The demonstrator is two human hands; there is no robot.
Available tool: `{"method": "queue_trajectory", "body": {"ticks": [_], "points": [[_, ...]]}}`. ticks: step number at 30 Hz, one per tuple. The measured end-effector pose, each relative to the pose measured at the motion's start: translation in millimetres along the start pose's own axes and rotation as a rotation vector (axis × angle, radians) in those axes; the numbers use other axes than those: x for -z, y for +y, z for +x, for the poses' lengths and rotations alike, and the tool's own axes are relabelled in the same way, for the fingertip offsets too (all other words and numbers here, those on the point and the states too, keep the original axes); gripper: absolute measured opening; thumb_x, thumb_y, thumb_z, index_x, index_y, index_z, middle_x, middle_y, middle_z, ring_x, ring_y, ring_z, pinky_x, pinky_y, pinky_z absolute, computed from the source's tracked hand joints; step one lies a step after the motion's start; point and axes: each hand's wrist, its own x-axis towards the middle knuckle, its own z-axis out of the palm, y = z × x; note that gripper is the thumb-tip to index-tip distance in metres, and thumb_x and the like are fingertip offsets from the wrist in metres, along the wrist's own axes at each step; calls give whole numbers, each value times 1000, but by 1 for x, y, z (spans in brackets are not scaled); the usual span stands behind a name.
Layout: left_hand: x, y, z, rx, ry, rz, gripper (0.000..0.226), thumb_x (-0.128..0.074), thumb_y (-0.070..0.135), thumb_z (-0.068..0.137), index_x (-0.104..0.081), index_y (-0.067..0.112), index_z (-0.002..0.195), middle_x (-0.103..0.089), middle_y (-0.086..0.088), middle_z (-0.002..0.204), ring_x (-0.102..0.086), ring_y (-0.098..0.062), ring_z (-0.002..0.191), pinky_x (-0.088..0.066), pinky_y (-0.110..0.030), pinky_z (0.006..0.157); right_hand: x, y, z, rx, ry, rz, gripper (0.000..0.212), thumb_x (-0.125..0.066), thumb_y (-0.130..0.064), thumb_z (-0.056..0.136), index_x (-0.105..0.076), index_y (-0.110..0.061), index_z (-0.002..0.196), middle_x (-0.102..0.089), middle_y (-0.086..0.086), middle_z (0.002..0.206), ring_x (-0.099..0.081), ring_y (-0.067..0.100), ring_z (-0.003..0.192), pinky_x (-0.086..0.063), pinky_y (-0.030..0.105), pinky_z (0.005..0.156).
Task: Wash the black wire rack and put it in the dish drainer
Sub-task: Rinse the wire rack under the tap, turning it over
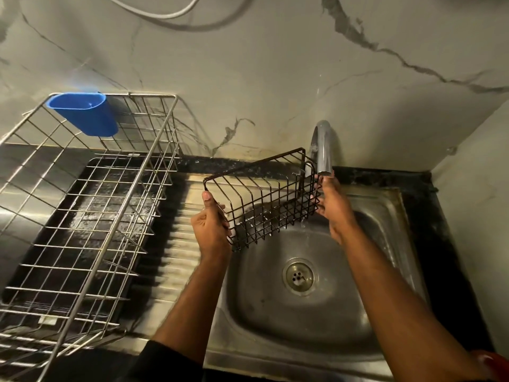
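Both hands grip the black wire rack under the tap — left hand, right hand — no writing legible.

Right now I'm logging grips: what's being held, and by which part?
The black rack, over the sink. The left hand grips its left end wires; the right hand holds its right end under the tap.

My right hand lies behind the black wire rack, so I can't tell how its fingers hold the wires. The dish drainer runs off the left and bottom edges. My left hand covers the rack's near corner.
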Motion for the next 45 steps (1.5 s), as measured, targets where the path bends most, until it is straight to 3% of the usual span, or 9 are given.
{"method": "queue_trajectory", "body": {"ticks": [3,10,17,20,23,26,30,38,45], "points": [[-6,0,-1,-10,-42,-4,58,-53,64,86,-60,10,68,-40,7,43,-33,-7,33,-27,-19,32,3,2,-6,49,33,-2,19,-34,-50,104,-53,-50,108,-53,-8,136,-52,23,124,-44,49,102],[-13,-6,2,-34,-114,5,62,-50,59,91,-71,0,92,-45,3,51,-36,-5,36,-31,-18,35,18,2,-13,16,48,63,18,-48,-46,101,-63,-36,97,-64,-6,124,-56,17,117,-40,43,98],[-3,-13,16,-14,-19,194,60,-45,55,103,-65,14,64,-69,-9,65,-64,-25,62,-48,-35,68,20,12,-26,81,88,92,15,-60,-43,95,-70,-32,94,-70,-8,107,-60,12,103,-43,35,85],[-6,-8,16,48,-33,249,62,-40,50,106,-69,10,70,-70,-10,67,-65,-18,62,-46,-32,72,19,11,-29,39,104,125,70,-58,-84,70,-69,-23,103,-71,-3,114,-61,18,115,-43,42,94],[-12,4,10,182,-117,265,62,-31,52,108,-69,10,83,-76,-10,85,-67,-7,72,-43,-32,74,20,3,-31,54,107,167,92,-57,-86,68,-61,-1,104,-68,15,112,-63,19,109,-40,44,103],[-21,13,7,287,-239,292,60,-26,60,105,-68,17,98,-75,-6,112,-62,-9,104,-41,-41,97,23,-5,-31,95,174,211,70,-61,-65,82,-57,5,85,-64,26,95,-63,5,78,-40,38,100],[-29,18,3,338,-337,245,65,-25,64,103,-60,13,124,-64,-9,135,-51,-21,133,-30,-52,118,33,-6,-25,70,237,246,54,-61,-56,88,-61,-2,83,-71,-7,90,-55,-9,83,-36,38,98],[-52,26,2,343,-460,220,51,-29,66,101,-58,29,118,-62,-1,136,-46,-17,137,-22,-51,121,44,-9,-23,22,279,262,40,-58,-61,87,-64,-23,80,-65,-18,98,-52,5,103,-36,46,105],[-70,23,15,287,-533,336,67,-33,64,101,-47,17,147,-58,-1,143,-43,-20,142,-26,-56,121,53,-8,-18,12,341,322,31,-61,-56,89,-65,-24,87,-62,-23,94,-50,10,109,-30,55,113]]}}
